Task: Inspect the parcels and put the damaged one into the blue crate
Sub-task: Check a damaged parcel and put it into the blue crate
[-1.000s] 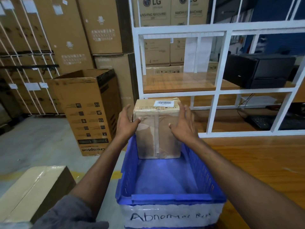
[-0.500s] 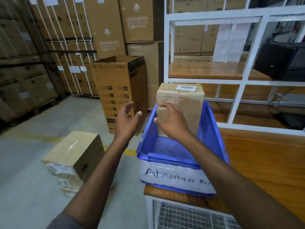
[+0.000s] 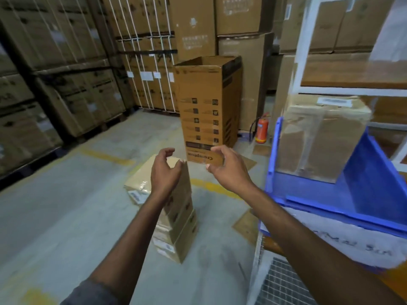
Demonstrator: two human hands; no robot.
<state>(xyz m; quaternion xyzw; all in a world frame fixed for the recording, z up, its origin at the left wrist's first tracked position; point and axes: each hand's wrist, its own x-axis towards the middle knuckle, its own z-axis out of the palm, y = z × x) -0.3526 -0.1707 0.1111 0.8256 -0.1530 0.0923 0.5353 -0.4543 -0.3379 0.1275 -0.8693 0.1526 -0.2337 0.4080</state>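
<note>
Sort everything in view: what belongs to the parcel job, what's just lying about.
Job: parcel standing in the blue crate; parcels on the floor; left hand and right hand, both empty.
Lying about: tall open carton; fire extinguisher; white rack; strapped cartons.

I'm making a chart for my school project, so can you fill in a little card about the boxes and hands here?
Parcel: taped brown parcel stands upright in the blue crate
Left hand: empty, fingers loosely curled
Right hand: empty, fingers loosely curled
Floor: stack of parcels below the hands
Behind: tall open carton, red fire extinguisher
</note>
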